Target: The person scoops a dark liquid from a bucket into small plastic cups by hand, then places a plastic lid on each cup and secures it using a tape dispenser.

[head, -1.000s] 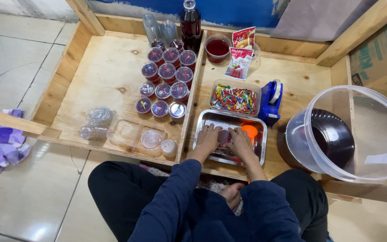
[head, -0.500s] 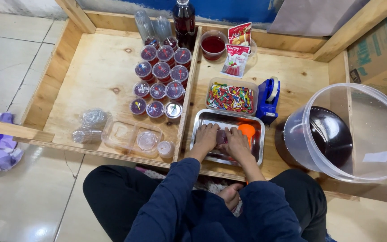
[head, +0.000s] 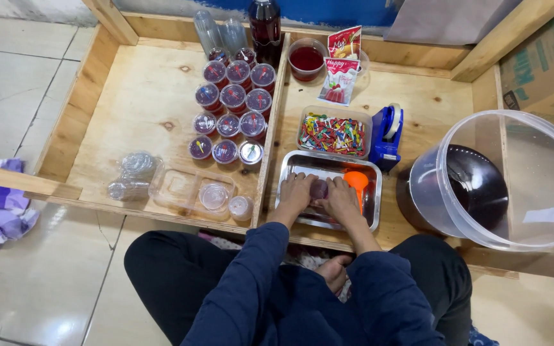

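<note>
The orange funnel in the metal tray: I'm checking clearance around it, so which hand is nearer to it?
Right. The right hand lies just beside the orange funnel, almost touching it. The left hand sits farther off, beyond the small cup both hands hold in the metal tray.

Long dark navy sleeves, black trousers, bare left hand and right hand.

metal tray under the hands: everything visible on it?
The metal tray is a shallow rectangular pan with rounded corners and a rolled rim, shiny like steel. It lies flat on the wooden platform, just right of the centre divider and in front of the box of coloured picks. The left hand and right hand rest inside it, closed around a small cup. An orange funnel lies at its right side. Its floor looks wet, though glare makes that uncertain.
</note>
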